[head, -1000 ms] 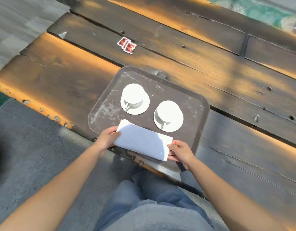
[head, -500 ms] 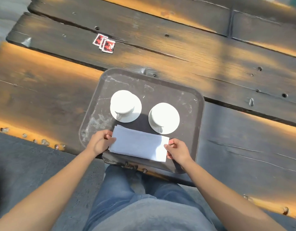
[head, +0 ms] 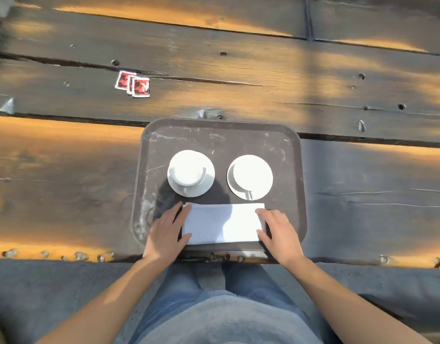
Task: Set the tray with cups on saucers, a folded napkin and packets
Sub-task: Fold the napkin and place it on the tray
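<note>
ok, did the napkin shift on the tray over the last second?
Yes. Against the tray, the napkin went from skewed at the near rim to square with it, farther in.

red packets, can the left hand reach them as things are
Probably yes. The packets lie on the table beyond the tray's far left corner, with nothing standing between them and the left hand at the napkin's edge; the cups sit right of that path.
</note>
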